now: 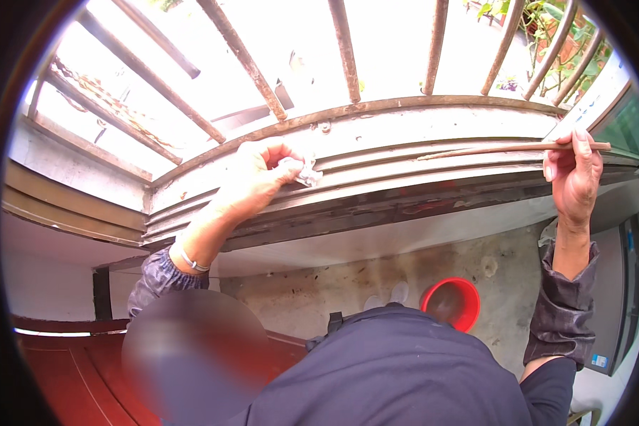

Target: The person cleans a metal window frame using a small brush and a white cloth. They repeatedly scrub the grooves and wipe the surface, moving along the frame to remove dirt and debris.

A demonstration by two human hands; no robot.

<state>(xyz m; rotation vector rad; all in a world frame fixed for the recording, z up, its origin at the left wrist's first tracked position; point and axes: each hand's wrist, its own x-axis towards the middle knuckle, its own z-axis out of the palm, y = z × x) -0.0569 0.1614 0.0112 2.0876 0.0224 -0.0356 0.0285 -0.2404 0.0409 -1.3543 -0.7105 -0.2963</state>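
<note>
My left hand [264, 172] is closed on a crumpled white wad [308, 175], tissue or thin cloth, at the grooved window track [376, 165]. My right hand [575, 176] pinches a thin brown wooden stick [490, 150] near its thicker right end. The stick lies nearly level above the track, its thin tip pointing left toward the wad with a gap between them. Whether the tip touches the track I cannot tell. Dark sleeve covers sit on both forearms, and a bracelet [194, 263] circles my left wrist.
Rusty metal bars [346, 53] stand along the window's outer side, with green plants [557, 35] beyond at the right. Below, a red bucket [472, 305] stands on the stained concrete floor [504, 273]. Dark red furniture [71, 376] is at lower left, a grey appliance [607, 302] at right.
</note>
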